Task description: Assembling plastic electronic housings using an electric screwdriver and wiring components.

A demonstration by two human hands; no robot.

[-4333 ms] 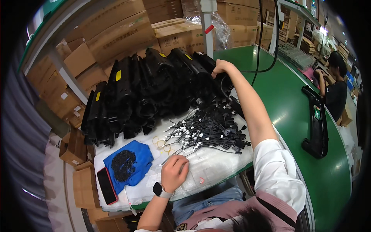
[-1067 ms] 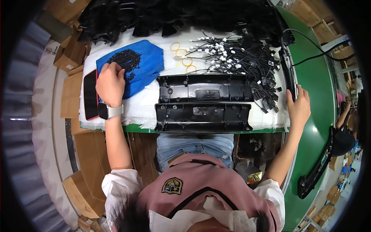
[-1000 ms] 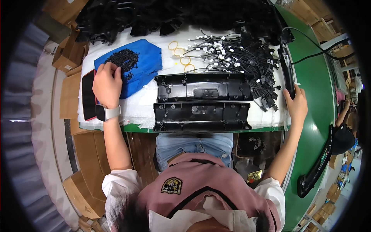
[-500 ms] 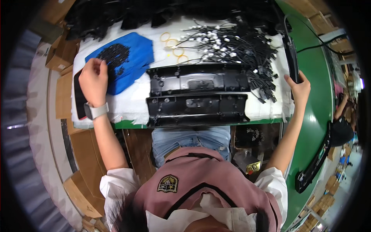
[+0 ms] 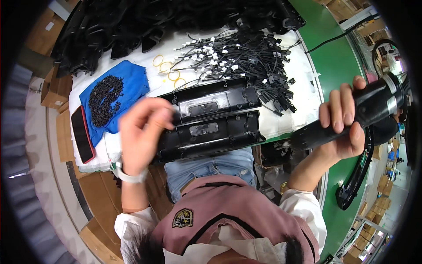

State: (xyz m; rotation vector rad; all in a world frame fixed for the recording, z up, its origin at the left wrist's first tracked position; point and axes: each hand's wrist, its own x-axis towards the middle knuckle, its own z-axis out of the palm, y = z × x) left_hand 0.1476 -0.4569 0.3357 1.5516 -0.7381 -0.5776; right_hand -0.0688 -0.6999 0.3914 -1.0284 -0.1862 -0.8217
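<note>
My right hand [image 5: 345, 116] is wrapped round a thick black electric screwdriver [image 5: 376, 103], raised over the table's right side. Its body slants down to the left, and a cord leaves its upper end. Smeared by motion, my left hand [image 5: 143, 130] is over the left ends of two long black plastic housings, fingertips drawn together. Whatever they pinch is too small to make out. The far housing [image 5: 239, 97] and the near housing [image 5: 231, 140] lie side by side, hollow side up, at the table's front edge.
Tiny black screws [image 5: 102, 99] are heaped on a blue cloth [image 5: 136, 75], beside a phone [image 5: 81, 134]. Behind the housings lie black cables [image 5: 259, 61] with white connectors and several rubber bands [image 5: 166, 67]. Black plastic parts [image 5: 176, 20] fill the back. Another long black part [image 5: 351, 189] rests at right.
My left hand has moved right from the screw pile to the housings. My right hand has brought the screwdriver from its hanging upright position to a slant, nearer me. The view has shifted.
</note>
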